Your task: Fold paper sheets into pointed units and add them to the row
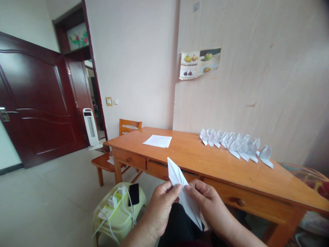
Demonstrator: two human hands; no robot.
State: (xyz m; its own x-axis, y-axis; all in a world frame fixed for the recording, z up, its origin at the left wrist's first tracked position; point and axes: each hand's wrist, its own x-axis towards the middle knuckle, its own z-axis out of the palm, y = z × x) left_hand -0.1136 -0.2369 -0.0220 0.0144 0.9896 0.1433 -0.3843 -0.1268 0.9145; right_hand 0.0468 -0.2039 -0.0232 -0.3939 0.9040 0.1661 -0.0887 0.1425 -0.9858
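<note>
A long, pointed piece of folded white paper (190, 204) is held between my two hands above my lap. My left hand (164, 199) pinches its left edge, with the thumb lying near the middle crease. On the opposite edge my right hand (205, 195) grips it the same way, thumb close to the centre. One sharp tip points up and away, the other down toward me. Creases run along the upper half. Most of the fingers behind the paper are hidden.
Several folded paper figures (239, 145) stand in a row on the wooden table (185, 154). A stack of printed sheets (157, 141) lies at its left. A pale green stool (138, 206) bears a power strip (111, 207), cables and a phone (134, 194). Behind it stands a wooden chair (130, 124).
</note>
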